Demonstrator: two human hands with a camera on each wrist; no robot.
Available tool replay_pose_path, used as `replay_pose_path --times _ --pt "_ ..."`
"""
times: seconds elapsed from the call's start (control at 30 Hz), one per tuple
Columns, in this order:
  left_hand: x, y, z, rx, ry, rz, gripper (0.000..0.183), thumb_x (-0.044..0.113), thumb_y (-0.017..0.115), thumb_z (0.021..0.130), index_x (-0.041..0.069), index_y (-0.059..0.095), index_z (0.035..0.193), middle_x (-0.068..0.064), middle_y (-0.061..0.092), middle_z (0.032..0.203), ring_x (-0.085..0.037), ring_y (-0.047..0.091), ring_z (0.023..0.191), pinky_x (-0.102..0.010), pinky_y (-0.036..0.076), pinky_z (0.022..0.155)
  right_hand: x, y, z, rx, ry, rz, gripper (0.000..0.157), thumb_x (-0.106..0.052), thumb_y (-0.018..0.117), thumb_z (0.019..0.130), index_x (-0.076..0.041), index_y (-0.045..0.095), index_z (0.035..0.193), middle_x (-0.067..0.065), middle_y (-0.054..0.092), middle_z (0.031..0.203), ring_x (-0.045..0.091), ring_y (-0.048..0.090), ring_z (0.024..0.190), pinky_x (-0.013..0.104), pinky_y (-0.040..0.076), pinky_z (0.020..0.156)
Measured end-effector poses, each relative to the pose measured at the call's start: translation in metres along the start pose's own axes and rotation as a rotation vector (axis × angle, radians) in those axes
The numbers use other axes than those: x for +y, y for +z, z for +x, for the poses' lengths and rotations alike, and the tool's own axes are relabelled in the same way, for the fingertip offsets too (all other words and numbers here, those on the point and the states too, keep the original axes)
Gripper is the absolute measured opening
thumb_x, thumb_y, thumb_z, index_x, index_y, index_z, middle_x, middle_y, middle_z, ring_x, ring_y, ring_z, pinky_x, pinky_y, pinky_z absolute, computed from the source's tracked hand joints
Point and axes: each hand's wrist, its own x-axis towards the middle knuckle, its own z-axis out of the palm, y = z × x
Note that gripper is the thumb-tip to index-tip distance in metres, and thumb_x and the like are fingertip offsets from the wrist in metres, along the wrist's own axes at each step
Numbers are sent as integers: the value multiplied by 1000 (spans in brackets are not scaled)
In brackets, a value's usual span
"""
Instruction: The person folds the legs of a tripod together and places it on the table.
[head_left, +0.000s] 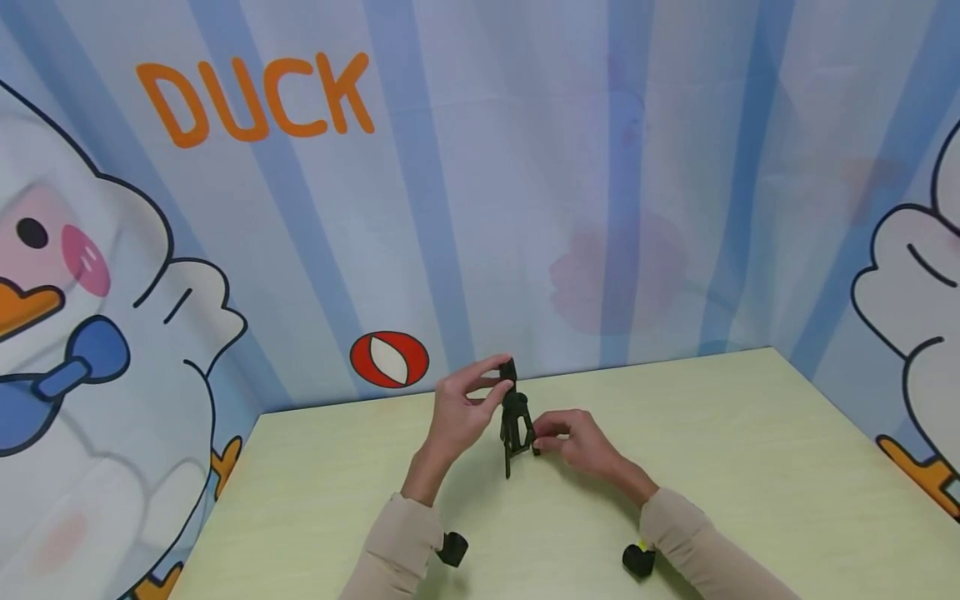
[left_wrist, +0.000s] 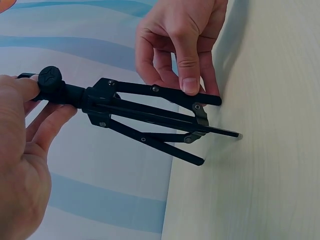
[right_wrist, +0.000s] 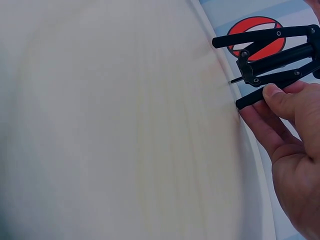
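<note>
A small black tripod is held upright over the table, its legs partly spread and its hinged braces showing in the left wrist view. My left hand grips its top, close to a round knob. Thumb and fingers of my right hand pinch one leg near its lower end. In the right wrist view that leg lies between the thumb and the fingers, while the other legs point down beside it. The tripod's very top is partly covered by the left fingers.
The pale wooden table reaches back to a striped blue cloth backdrop printed with ducks and a red ball. Black wrist devices sit at the left cuff and right cuff.
</note>
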Motion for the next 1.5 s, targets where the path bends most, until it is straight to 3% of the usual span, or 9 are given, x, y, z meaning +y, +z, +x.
replay_pose_path --times 0.17,0.37,0.43,0.63,0.87,1.2,1.33,1.5 --pt "5 1 0 10 -15 12 39 -4 75 92 1 71 131 -15 72 127 -32 76 95 -33 63 71 0 2 0 -5 18 16 11 6 76 91 -5 77 92 7 76 92 20 73 86 34 61 84" --pt "24 -1 1 19 17 7 38 -15 72 89 -8 69 127 -26 70 122 -40 75 92 -33 63 70 -1 4 0 -6 23 18 9 2 76 92 -6 78 93 7 76 93 20 73 88 33 60 85" --pt "24 -1 0 20 21 5 38 -13 73 90 -7 70 127 -24 71 123 -39 75 92 -33 63 71 -2 4 -1 -6 24 13 8 2 76 92 -7 77 93 6 76 93 20 73 88 33 59 85" --pt "0 -5 0 -30 -13 -50 38 -1 74 95 2 70 133 -14 71 129 -30 76 98 -32 63 75 -3 4 0 -23 42 2 8 0 76 93 -8 75 94 7 75 94 19 72 89 35 59 86" --pt "0 -16 4 -98 -102 -87 36 3 72 98 12 70 133 -7 70 130 -26 74 108 -36 62 84 -8 3 1 -86 83 14 9 -2 76 93 -10 73 98 5 74 96 16 70 91 34 58 87" --pt "7 -7 3 11 -27 85 35 13 81 93 16 74 127 -5 68 115 -20 74 95 -30 63 74 -14 -1 1 -170 90 75 10 -5 77 94 -7 73 102 6 75 96 18 71 92 35 58 87" --pt "8 -6 2 4 0 76 35 9 80 93 15 74 127 -5 69 114 -21 75 96 -30 63 74 -12 -5 1 -146 74 32 13 -1 76 93 -3 72 106 4 74 96 16 71 91 34 59 85" --pt "8 -5 1 -35 -14 13 35 6 77 94 13 73 129 -7 71 119 -24 74 100 -35 64 78 -11 -8 1 -70 85 -11 15 -2 75 94 -2 70 108 3 72 98 19 71 93 36 60 85"
